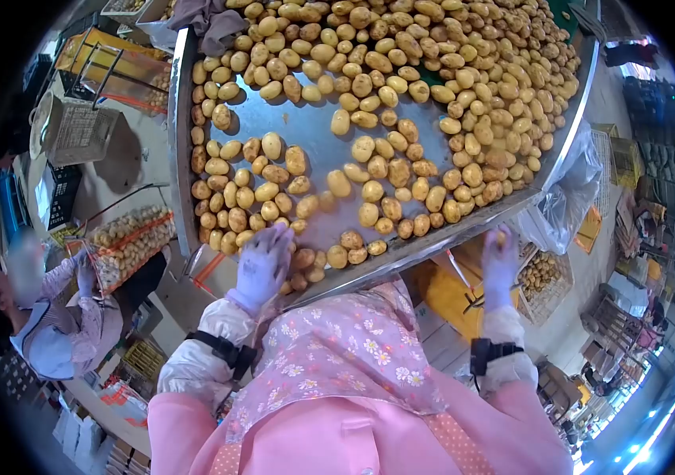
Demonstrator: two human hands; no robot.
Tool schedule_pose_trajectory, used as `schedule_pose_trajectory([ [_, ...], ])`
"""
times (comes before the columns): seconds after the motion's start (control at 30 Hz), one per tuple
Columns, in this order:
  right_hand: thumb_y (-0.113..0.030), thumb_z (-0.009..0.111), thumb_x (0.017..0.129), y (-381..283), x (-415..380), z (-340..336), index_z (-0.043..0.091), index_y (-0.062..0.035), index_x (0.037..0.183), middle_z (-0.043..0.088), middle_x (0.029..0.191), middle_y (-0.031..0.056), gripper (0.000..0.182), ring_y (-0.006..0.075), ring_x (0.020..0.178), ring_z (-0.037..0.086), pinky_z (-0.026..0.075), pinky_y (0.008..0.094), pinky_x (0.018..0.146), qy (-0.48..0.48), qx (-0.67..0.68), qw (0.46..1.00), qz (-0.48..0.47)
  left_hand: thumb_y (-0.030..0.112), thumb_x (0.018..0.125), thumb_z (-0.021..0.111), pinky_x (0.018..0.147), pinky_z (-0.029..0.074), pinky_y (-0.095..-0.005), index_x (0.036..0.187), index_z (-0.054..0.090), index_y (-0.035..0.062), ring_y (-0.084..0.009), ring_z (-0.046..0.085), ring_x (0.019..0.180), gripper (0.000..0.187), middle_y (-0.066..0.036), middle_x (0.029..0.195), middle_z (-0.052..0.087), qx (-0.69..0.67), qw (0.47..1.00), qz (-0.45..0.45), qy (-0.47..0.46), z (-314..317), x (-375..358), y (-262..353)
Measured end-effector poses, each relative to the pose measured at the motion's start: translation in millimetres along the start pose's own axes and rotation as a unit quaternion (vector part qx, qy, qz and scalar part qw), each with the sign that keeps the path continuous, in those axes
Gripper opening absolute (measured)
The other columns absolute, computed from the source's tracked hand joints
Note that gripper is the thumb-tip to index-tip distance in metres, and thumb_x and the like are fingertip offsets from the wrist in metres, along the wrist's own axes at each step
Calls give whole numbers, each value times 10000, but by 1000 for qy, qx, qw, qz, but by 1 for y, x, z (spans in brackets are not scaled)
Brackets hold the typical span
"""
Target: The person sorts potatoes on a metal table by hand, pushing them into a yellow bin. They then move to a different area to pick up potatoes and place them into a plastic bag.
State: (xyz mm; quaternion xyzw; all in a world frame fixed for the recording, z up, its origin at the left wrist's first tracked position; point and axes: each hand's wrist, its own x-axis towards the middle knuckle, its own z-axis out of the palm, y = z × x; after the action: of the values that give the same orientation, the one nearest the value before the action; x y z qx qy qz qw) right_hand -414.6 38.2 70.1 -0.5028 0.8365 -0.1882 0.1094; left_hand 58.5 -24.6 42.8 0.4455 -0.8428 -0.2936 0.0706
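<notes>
A wide steel sorting table (314, 131) is covered with many yellow-brown potatoes (369, 190). My left hand (262, 265), in a pale glove, rests among the potatoes at the table's near edge, fingers spread over a few of them; I cannot see whether it grips one. My right hand (500, 265), also gloved, is off the table's right edge, below the rim, closed on a small potato (500, 237) held above a crate of potatoes (542, 273). Both wrists wear black straps.
A seated person (52, 317) in a pink shirt works at the lower left beside a wire basket of potatoes (127, 237). A clear plastic bag (567, 198) hangs off the table's right rim. Crates and boxes crowd the floor on both sides.
</notes>
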Motion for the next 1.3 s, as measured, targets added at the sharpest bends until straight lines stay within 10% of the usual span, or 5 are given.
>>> schedule_pose_trajectory([
  [0.5,-148,744,826,-185,35,169,647,-161,1157,661,1016,65,345,267,1021,635,535,392,862,-264,177,871,-374,105,954,591,826,546,-433,1273,656,120,-318,686,955,326,-98,1139,683,-83,960,-246,101,31,35,-13],
  [0.8,-262,635,968,-215,33,157,686,-124,1158,723,985,119,240,278,847,696,545,393,797,-331,335,875,-112,196,1026,577,747,506,-249,1153,658,81,-114,602,853,189,5,1016,629,-798,421,-373,217,-23,-43,-59],
  [0.93,-253,623,955,-215,-18,132,689,-151,1177,710,1080,157,253,355,942,690,541,454,840,-319,168,911,-199,149,978,619,732,561,-377,1270,621,85,-293,698,843,300,-113,1039,680,-147,953,-200,175,11,-44,-20],
  [1.17,-200,606,952,-141,-29,110,682,-125,1205,704,1090,131,274,302,975,689,543,416,839,-314,166,925,-137,128,929,591,734,555,-495,1282,629,107,-390,680,903,356,-194,1012,664,23,970,-225,-90,25,-21,11],
  [1.3,-202,591,999,-154,-55,94,629,-83,1287,686,1181,83,314,199,1035,664,530,350,855,-464,424,765,141,185,988,605,807,557,-430,1267,605,24,-335,686,940,322,-192,1061,653,-252,937,-172,168,12,4,33],
])
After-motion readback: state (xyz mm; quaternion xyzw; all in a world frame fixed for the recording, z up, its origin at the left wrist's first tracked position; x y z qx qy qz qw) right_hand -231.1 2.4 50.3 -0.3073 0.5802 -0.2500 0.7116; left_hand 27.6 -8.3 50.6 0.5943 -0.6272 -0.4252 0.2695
